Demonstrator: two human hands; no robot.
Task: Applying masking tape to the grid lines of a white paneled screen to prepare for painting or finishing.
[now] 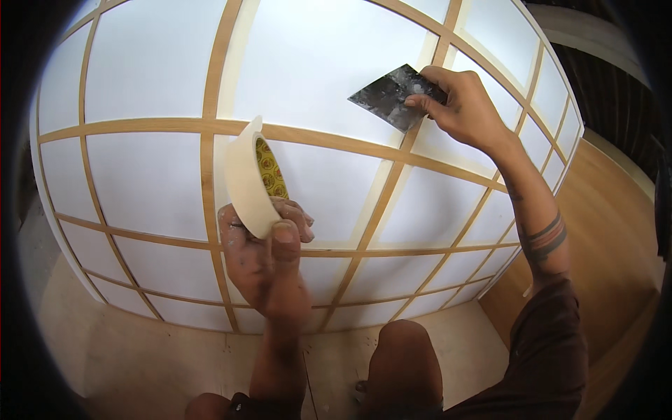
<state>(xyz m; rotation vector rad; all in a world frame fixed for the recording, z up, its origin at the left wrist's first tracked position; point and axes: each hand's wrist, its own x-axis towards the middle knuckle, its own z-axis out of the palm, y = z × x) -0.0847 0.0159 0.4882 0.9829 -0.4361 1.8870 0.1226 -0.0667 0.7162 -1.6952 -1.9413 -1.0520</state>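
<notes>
My left hand [269, 252] grips a roll of cream masking tape [248, 182] by its lower edge, thumb in front. The roll stands upright, its yellow patterned core showing, and a short loose end sticks up at the top. In my right hand [462, 105] is a dark, flat scraper blade [395, 96], smeared with pale residue and pinched between thumb and fingers. Both are held in front of a large white panel [150, 63] divided by a wooden grid [301, 133]. Pale tape strips [238, 56] run along some edges of the wood.
A brown wooden board [595, 259] stands at the right of the panel. Below lies a light floor [154, 357], with my knee [406, 357] at the bottom of the view. Dark ribbed material [616, 91] shows at the upper right.
</notes>
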